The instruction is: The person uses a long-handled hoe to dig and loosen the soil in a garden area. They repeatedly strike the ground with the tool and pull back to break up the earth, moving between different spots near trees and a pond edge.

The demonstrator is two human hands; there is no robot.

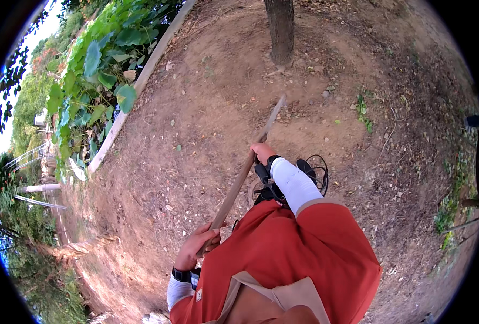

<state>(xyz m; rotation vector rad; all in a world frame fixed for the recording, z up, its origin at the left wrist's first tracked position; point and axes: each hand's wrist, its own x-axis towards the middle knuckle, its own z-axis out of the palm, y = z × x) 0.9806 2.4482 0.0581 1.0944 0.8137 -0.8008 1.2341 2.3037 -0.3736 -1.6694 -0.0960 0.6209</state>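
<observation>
A long wooden tool handle (237, 184) slants across the front of my body, and both hands grip it. My left hand (197, 245) is wrapped around its near end, low by the red shirt. Farther along the shaft, my right hand (262, 152) is closed around it, with the arm reaching forward. The tool's far end (281, 101) reaches down to the bare soil (231, 85) a little short of a tree trunk (281, 32). Blur at that end hides what kind of head it has.
A low concrete kerb (142, 81) runs along the left, with large lotus-like leaves (97, 73) behind it. Black cables (324, 178) loop beside my shoe (305, 168). Small green weeds (362, 111) grow to the right. Dry leaves and twigs litter the ground.
</observation>
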